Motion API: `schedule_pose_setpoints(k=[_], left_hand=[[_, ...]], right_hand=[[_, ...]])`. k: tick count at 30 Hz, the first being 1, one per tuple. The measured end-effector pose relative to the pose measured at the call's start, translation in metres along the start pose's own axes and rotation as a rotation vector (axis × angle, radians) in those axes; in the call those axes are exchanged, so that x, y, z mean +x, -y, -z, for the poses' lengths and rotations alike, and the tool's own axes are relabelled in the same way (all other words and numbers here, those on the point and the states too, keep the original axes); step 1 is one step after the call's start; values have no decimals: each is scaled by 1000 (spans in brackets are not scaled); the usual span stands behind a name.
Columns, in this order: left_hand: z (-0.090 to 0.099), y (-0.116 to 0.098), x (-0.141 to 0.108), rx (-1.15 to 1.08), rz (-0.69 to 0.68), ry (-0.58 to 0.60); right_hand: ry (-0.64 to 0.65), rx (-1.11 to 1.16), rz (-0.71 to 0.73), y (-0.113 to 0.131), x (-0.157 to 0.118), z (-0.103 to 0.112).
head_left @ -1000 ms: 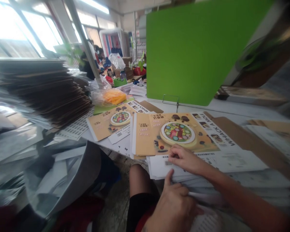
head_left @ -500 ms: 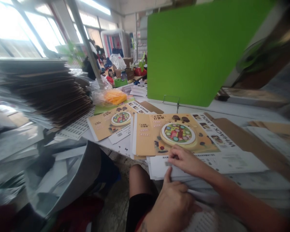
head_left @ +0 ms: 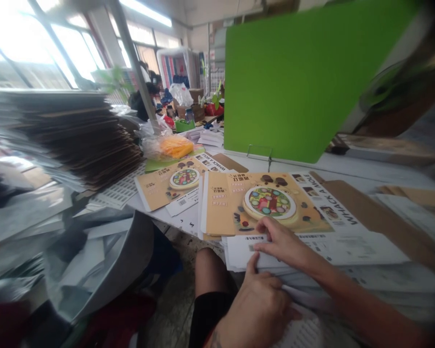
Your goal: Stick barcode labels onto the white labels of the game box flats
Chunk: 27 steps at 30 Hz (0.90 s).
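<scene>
Flat printed box blanks lie stacked before me, the top blank (head_left: 223,217) tan with a round game picture and "WHACK A MOLE" lettering. On its white flap (head_left: 344,249), beside a small barcode, rests my right hand (head_left: 281,241), thumb and index finger apart, with nothing visible between them. Just below, my left hand (head_left: 259,302) is closed round a white sheet with rows of small marks (head_left: 302,331). Its index finger points up to the flap near the barcode. The palm side of this hand is hidden.
A second printed blank (head_left: 155,191) lies to the left. Further left are a tall cardboard stack (head_left: 79,135) and a grey bin (head_left: 126,256) of paper scraps. Behind stand a green board (head_left: 293,87) on a wire stand and a yellow bag (head_left: 176,146).
The thumb and index finger of my right hand have spread a little further apart over the flap. My left hand stays almost in place. The view has shifted slightly.
</scene>
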State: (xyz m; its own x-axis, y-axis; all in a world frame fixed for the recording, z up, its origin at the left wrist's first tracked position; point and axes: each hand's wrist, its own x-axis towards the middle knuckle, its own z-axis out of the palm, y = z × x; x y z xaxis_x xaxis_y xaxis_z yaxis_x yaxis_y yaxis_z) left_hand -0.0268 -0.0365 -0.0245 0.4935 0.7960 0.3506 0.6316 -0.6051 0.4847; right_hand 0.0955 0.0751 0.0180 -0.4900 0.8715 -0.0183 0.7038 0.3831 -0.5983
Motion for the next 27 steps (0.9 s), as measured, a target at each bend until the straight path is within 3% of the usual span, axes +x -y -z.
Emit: schedule_pose_setpoints(k=[8,10,13,16,19,21,23,27], left_hand=[[-6,-4,-5,-47,-13,13],[-2,-7,-8,-95,41,23],[6,-10,-13,-348,231,-9],[10,-9,-17,-662,422,-124],[6,-7,-20,-893,522,-233],[0,-6,-20,-996,568,-265],[-6,-7,-18,-1032,603,-271],[-14,-11,-14,-991,636,-255]], right_hand=[[-112,-146,44,2,4,-16],[-92,-118,69,-4,6,-13],[-63,-80,113,-11,-1,2],[-180,-49,216,-13,-28,22],[-360,-52,284,-15,-71,35],[-400,-81,281,-23,-100,35],[-369,-112,255,-37,-125,30],[-191,-171,102,-67,-161,17]])
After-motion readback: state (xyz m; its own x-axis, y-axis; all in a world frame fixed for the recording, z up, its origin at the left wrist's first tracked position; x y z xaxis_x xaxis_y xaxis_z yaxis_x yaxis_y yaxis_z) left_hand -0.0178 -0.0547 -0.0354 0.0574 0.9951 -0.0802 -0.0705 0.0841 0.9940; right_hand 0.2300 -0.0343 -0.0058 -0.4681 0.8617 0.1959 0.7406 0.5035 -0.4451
